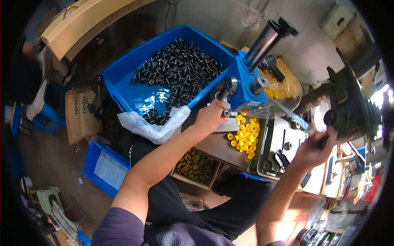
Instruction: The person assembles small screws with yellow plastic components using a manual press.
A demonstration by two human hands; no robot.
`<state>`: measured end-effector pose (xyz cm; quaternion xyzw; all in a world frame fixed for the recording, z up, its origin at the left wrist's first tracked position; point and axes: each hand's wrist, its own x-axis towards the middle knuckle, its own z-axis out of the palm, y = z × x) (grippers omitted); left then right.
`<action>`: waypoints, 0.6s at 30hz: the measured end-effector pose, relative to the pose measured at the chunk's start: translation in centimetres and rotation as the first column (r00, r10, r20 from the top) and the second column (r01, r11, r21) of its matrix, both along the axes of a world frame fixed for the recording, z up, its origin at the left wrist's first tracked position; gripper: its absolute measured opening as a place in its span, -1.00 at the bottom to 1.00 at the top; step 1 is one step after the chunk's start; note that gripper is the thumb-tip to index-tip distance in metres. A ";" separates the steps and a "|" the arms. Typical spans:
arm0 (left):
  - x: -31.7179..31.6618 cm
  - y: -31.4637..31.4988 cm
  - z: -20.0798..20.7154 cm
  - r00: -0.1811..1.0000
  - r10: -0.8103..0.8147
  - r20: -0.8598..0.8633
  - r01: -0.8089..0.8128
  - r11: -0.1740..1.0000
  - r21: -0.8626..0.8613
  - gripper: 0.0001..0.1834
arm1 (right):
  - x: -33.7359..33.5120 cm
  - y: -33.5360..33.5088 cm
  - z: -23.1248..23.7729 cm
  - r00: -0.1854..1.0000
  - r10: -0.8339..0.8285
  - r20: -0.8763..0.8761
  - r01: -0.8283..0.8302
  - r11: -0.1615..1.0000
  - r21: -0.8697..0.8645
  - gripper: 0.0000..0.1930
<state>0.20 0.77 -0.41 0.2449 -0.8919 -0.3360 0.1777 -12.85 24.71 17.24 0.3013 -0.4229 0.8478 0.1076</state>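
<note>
Nearest, a purple sleeve [119, 227] is showing below a blue press [244, 87]. Seemingly during loading, the left hand [210, 118] is curling at the press, its hold unclear; the right hand [310, 151] is gripping a blurred dark object [322, 142]. Pressing would be calling for clear fingers; yellow caps [247, 137] are lying on the table [216, 150].

One blue press [244, 78] stands just beyond the left fingers [216, 108], and one dark handle [322, 142] sits within the curl of the right fingers [330, 133]. Beyond and left of the left fingers, one large blue bin [137, 94] holds black pinned parts [180, 65], well over a hundred, too heaped to count. Between both hands' fingers, over twenty yellow caps [246, 138] form one pile. Nearer the person than the left fingers, one box [193, 183] holds dozens of brass-coloured pieces [195, 166]. Well left of those fingers: one smaller blue bin [92, 162], one brown bag [80, 119].
</note>
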 end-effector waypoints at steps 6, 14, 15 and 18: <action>-0.6 0.8 0.2 1.000 -0.027 -0.001 0.026 0.990 -0.135 -0.45 | 7.3 2.7 -14.8 0.902 -0.341 0.266 0.254 0.915 0.313 -0.58; -1.3 0.7 -0.5 0.999 -0.029 0.034 0.034 0.988 -0.153 -0.46 | 6.0 1.5 -21.8 0.946 -0.206 0.249 0.065 0.877 0.477 -0.50; -0.9 0.5 -0.6 0.999 -0.024 0.027 0.027 0.991 -0.130 -0.48 | 6.3 1.7 -20.9 0.937 -0.191 0.292 0.025 0.872 0.489 -0.52; -1.1 0.6 0.8 0.999 -0.025 0.040 0.025 1.000 -0.013 -0.58 | 6.2 2.9 -15.9 0.962 -0.243 0.125 0.160 0.871 0.464 -0.63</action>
